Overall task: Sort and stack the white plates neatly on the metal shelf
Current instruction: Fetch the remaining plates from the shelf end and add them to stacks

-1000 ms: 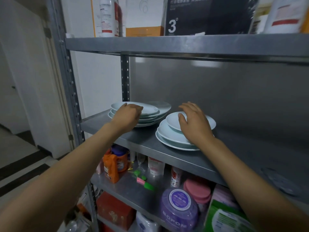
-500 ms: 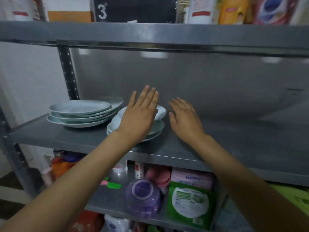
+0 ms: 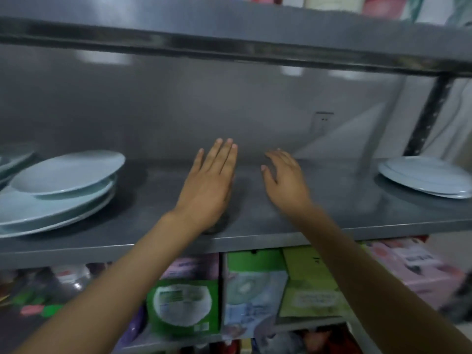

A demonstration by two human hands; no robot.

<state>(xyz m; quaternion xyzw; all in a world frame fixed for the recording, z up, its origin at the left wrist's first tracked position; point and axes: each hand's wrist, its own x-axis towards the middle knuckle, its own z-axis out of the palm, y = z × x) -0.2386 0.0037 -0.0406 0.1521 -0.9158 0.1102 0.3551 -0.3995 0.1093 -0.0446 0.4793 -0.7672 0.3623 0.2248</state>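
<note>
On the grey metal shelf [image 3: 255, 226] a stack of white plates [image 3: 58, 190] stands at the left, a smaller plate lying on larger ones. The edge of another stack [image 3: 12, 159] shows at the far left. A second pair of white plates [image 3: 426, 177] lies at the shelf's right end. My left hand [image 3: 209, 180] hovers flat over the bare middle of the shelf, fingers straight and together, holding nothing. My right hand [image 3: 286, 180] is beside it, fingers relaxed and slightly spread, also holding nothing. Both hands are well apart from every plate.
The upper shelf [image 3: 229, 29] hangs close overhead. A dark upright post [image 3: 429, 113] stands at the back right, next to the right plates. Below the plate shelf are green and pink boxes [image 3: 184, 305] and other packages.
The view has swung right along the shelf. Both hands have left the left plate stacks and now hover over the shelf's middle. The plates at the right end have come into sight.
</note>
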